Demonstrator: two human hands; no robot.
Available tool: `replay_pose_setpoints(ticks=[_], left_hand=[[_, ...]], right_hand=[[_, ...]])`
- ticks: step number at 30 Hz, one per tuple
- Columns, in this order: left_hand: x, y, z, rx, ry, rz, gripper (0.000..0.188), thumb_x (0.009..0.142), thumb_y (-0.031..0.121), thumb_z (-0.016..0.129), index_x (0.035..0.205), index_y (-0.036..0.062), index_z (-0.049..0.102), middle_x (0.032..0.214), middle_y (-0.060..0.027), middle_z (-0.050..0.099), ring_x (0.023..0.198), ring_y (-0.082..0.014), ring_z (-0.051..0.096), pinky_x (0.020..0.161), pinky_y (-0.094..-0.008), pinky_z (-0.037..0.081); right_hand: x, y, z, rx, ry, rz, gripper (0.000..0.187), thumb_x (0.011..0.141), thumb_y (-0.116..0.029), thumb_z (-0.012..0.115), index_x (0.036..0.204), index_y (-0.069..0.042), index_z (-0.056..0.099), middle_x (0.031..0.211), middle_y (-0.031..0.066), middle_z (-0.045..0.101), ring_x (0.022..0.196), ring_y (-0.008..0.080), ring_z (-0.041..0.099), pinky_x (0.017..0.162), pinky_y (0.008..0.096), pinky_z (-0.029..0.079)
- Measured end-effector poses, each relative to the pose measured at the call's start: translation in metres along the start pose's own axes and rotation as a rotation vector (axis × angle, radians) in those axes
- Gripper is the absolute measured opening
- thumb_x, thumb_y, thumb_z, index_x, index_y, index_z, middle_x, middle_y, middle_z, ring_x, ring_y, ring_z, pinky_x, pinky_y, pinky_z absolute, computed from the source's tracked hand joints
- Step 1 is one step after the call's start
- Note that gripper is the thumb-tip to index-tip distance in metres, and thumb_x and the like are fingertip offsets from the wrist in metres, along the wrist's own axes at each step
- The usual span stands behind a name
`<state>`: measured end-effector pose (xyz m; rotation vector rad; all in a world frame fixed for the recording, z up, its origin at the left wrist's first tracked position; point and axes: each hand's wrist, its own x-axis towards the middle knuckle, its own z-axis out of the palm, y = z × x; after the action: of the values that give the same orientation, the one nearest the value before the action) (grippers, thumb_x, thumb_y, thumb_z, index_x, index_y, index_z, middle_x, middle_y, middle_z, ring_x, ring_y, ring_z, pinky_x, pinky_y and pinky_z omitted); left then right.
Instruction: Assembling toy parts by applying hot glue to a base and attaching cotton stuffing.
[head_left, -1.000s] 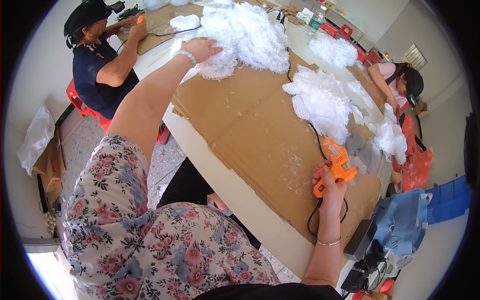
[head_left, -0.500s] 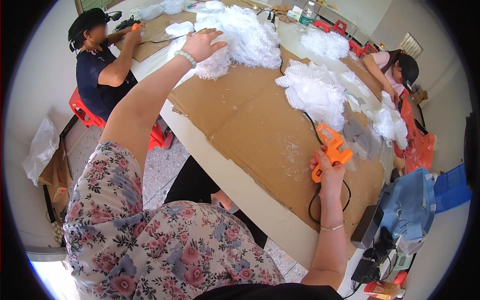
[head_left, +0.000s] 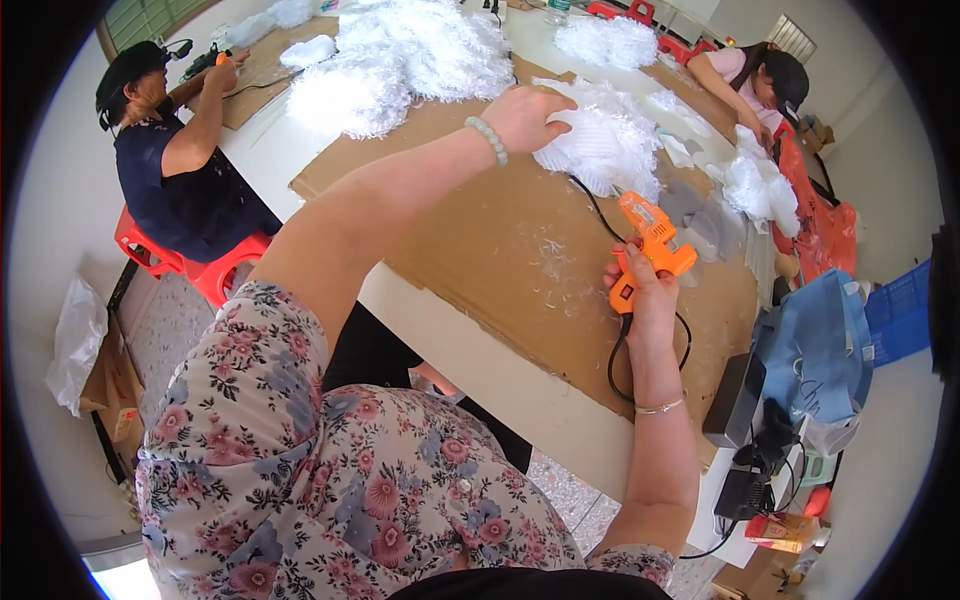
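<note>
My right hand (head_left: pixel 652 290) grips an orange hot glue gun (head_left: pixel 655 232) by its handle, the nozzle pointing away from me toward the white pieces. A black cord (head_left: pixel 612 365) loops down from the handle. My left hand (head_left: pixel 522 118) reaches across the table with thumb and fingers apart, at the near left edge of a pile of white pleated, fringed pieces (head_left: pixel 605 140). I see nothing held in it; whether the fingertips touch the pile I cannot tell. Brown cardboard (head_left: pixel 470 235) scattered with white shreds lies under both hands.
A larger white fringed heap (head_left: pixel 410 65) lies farther left. One person (head_left: pixel 190 150) sits at the left, another (head_left: pixel 745 85) bends over white pieces at the right. Grey sheets (head_left: pixel 710 222), a blue bag (head_left: pixel 815 345) and a dark box (head_left: pixel 735 400) are on the right.
My left hand has moved right, from the large white heap to the pleated pile. My right hand still holds the glue gun. The whole view has shifted slightly.
</note>
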<state>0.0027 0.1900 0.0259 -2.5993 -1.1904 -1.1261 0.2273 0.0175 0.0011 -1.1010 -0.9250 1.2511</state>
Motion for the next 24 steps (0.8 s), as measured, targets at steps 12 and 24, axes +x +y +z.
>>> replay_pose_setpoints(ticks=[12, 24], left_hand=[[0.075, -0.004, 0.02, 0.041, 0.096, -0.133, 0.013, 0.073, 0.015, 0.056, 0.079, 0.0112, 0.067, 0.078, -0.0118, 0.065, 0.078, -0.0287, 0.062, 0.07, -0.0399, 0.05], [0.067, 0.048, -0.088, -0.584, -0.344, -0.228, 0.025, 0.084, 0.009, 0.052, 0.108, 0.0043, 0.058, 0.085, -0.0116, 0.064, 0.067, -0.0216, 0.063, 0.064, -0.0344, 0.053]], right_hand=[[0.007, 0.001, -0.007, 0.073, 0.052, -0.004, 0.019, 0.086, -0.012, 0.057, 0.102, -0.003, 0.055, 0.086, 0.0069, 0.061, 0.064, 0.0128, 0.057, 0.054, 0.0252, 0.05], [0.018, 0.002, -0.029, 0.194, 0.174, -0.078, 0.02, 0.086, -0.01, 0.057, 0.102, 0.001, 0.054, 0.086, 0.0093, 0.06, 0.064, 0.0146, 0.057, 0.055, 0.0262, 0.049]])
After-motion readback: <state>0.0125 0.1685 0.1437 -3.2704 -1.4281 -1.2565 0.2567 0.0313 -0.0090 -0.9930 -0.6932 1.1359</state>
